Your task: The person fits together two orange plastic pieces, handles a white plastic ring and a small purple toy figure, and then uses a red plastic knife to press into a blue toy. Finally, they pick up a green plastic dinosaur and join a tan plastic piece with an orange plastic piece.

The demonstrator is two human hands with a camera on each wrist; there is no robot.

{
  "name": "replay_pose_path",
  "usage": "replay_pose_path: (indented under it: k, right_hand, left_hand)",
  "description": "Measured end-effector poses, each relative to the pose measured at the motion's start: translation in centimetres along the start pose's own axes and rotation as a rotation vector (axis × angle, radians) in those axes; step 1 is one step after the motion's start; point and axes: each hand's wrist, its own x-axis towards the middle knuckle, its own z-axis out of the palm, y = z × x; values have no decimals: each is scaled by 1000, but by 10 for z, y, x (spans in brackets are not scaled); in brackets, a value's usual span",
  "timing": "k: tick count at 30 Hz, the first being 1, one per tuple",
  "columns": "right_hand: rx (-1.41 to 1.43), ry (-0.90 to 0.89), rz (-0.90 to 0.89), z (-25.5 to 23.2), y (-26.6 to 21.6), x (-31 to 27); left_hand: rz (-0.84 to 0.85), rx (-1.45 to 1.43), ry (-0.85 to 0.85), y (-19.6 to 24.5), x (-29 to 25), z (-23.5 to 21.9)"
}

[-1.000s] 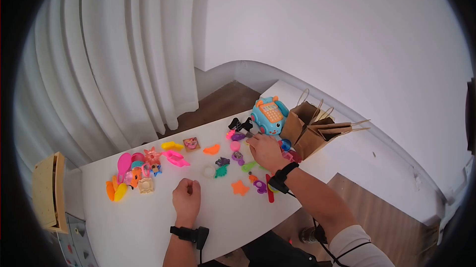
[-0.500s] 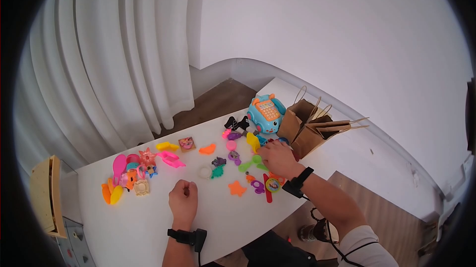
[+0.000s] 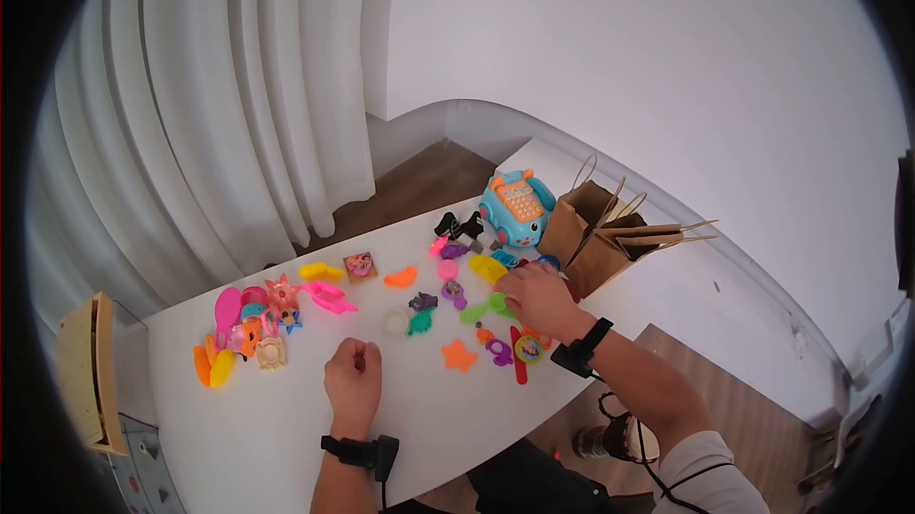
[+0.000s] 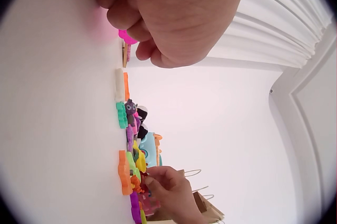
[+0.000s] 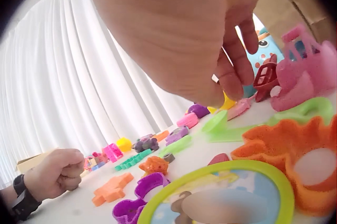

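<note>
My right hand reaches down into the toys at the right of the white table. In the right wrist view its fingers point downward, fairly straight and spread, with the fingertips close to a small pink piece and a dark red toy. Beside them stand a translucent pink toy and a light green scoop. A yellow toy lies just left of the fingertips. My left hand rests on the table's near side with its fingers curled in, holding nothing.
A blue toy phone and brown paper bags stand behind the right hand. Nearer are an orange star, a red stick and a round yellow-green toy. Several colourful toys, among them a pink paddle, cluster at the left.
My right hand has moved right and nearer from the back of the toys, leaving the yellow toy in view at its left. The left hand stays where it was.
</note>
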Motion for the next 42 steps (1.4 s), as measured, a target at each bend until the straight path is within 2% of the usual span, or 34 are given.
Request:
replay_pose_path:
  k: [5, 8, 12, 14, 17, 19, 21, 23, 25, 26, 28, 30, 32, 34, 36, 39, 41, 42]
  right_hand:
    - [119, 1, -154, 10, -7, 0]
    - [79, -73, -125, 10, -9, 7]
    - [107, -21, -79, -2, -11, 10]
    - [246, 53, 3, -12, -15, 8]
    - [377, 61, -61, -18, -37, 2]
    - [443, 22, -110, -25, -65, 3]
    - [512, -14, -158, -20, -91, 6]
    - [526, -121, -222, -14, -112, 11]
    - [636, -180, -154, -23, -129, 18]
    - [746, -247, -92, -25, -135, 21]
    - [789, -193, -43, -21, -139, 25]
    - [831, -141, 6, -16, -136, 26]
    - [706, -18, -2, -10, -119, 21]
    - [564, 132, -29, 5, -86, 11]
    - [326, 91, 60, -4, -58, 1]
    - [315, 104, 108, -19, -38, -18]
    - [281, 90, 69, -21, -37, -27]
    - [246, 82, 32, -22, -40, -32]
  left_hand:
    - [7, 6, 9, 2, 0, 0]
    - [-19, 7, -6, 0, 0, 0]
    - [-15, 2, -12, 1, 1, 0]
    - [-8, -9, -6, 0, 0, 0]
    - [-11, 18, -61, 2, 0, -1]
    - [12, -302, -100, 6, -2, 2]
    - [54, -383, -88, 23, -7, 3]
    - [101, -468, -81, 27, -9, 4]
    - [77, -542, -271, 16, -8, 6]
    - [78, -540, -274, 15, -7, 2]
    - [-120, -566, -535, 15, -7, -8]
    - [-110, -484, -501, 15, -4, -8]
    - [-113, -407, -458, 13, -4, -7]
    - [-68, -342, -304, 12, -2, -5]
    - [-56, -340, -285, 10, -2, -4]
    - [-9, -309, -256, 6, -6, 1]
    - [18, -278, -243, 3, -8, 3]
    - [157, -221, -230, 1, -7, 4]
